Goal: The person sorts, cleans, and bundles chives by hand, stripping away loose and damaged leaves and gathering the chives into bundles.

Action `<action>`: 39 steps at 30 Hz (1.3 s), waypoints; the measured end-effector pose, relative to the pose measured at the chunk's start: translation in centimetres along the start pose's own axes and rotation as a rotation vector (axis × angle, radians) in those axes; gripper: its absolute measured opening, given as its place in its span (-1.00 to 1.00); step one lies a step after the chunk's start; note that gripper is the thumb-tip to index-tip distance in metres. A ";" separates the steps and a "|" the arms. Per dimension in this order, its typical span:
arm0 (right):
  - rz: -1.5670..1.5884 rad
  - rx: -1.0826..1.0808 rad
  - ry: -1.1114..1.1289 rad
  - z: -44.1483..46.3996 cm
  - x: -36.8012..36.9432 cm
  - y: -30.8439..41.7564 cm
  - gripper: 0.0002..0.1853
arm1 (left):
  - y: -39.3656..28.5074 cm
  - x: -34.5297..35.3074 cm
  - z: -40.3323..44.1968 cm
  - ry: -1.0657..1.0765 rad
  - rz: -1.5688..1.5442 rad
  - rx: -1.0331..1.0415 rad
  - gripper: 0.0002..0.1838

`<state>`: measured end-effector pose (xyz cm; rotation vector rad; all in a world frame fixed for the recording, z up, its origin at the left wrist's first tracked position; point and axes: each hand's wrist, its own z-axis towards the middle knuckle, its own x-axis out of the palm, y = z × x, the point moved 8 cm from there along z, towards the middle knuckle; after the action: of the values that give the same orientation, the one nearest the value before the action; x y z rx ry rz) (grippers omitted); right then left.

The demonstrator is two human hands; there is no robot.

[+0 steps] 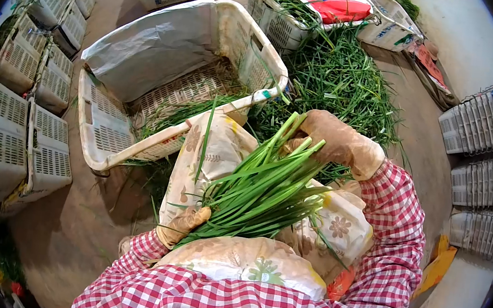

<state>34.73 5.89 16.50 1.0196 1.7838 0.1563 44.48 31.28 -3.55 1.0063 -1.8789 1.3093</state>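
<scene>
A loose bunch of green chives [260,195] lies slantwise across my lap, its pale cut ends pointing up and to the right. My left hand [185,225], in a stained tan glove, is closed round the leafy lower end. At the upper end, my right hand [336,141], gloved alike, has its fingers curled at the stems; its fingertips are partly hidden. Beneath the bunch, a flower-printed apron [214,144] covers my knees. Just beyond them stands a white plastic crate [97,106], lined with a pale sheet and holding a few loose green stalks.
A heap of loose greens [346,83] covers the floor beyond my right hand. Filled crates [280,21] stand behind it, one topped by a red-and-white bag [330,2]. Stacked crates [4,120] line the left side, and more crates [481,175] stand along the right wall.
</scene>
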 end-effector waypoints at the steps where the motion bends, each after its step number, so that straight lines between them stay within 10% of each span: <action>1: 0.000 0.001 -0.002 -0.2 0.2 0.2 -0.64 | 0.0 -0.1 0.1 0.001 -0.001 0.003 0.03; 4: 0.303 0.034 -0.159 -1.1 -0.5 -0.1 -0.71 | 0.1 -0.2 0.1 0.001 -0.005 0.012 0.05; 13: -0.810 -0.251 -1.483 -10.2 -12.3 -2.3 -0.90 | -0.1 -0.2 0.0 0.006 0.028 0.042 0.12; 15: -1.145 0.305 -1.462 -11.7 -15.1 -5.8 -0.90 | -0.1 -0.4 0.0 0.005 0.047 0.049 0.13; 16: -0.810 0.485 -1.278 -11.4 -16.5 -11.7 -0.75 | 0.1 -0.6 -0.1 0.003 0.055 0.056 0.14; 19: -0.097 0.089 -0.739 -3.6 -11.7 -16.5 -0.48 | 0.0 -0.7 0.2 0.009 0.093 0.076 0.16; 23: 0.508 -0.111 -0.098 2.0 -0.4 -2.8 -0.34 | -1.4 1.8 0.0 0.070 0.048 0.133 0.15; 34: 0.972 0.022 -1.005 -5.0 -6.5 -12.7 -0.58 | -2.4 1.2 -1.0 -0.043 -0.109 0.230 0.16; 35: 0.206 -0.159 -1.256 -8.3 -7.7 -10.7 -0.61 | -2.3 0.7 -1.1 -0.024 -0.107 0.212 0.16; 37: 0.070 -0.034 -1.153 -10.2 -4.5 -12.0 -0.65 | -2.1 0.1 -1.5 0.003 -0.104 0.177 0.16; 38: 0.700 0.250 -0.823 -10.0 0.3 -15.0 -0.66 | -1.9 0.0 -1.4 0.010 -0.102 0.166 0.16; 39: 0.657 0.289 -0.778 -9.8 3.2 -13.1 -0.64 | -1.8 0.1 -1.4 0.019 -0.100 0.157 0.16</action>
<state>18.99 3.16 11.76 1.5827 0.7425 -0.0968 46.03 32.20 -2.22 1.1483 -1.7096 1.4189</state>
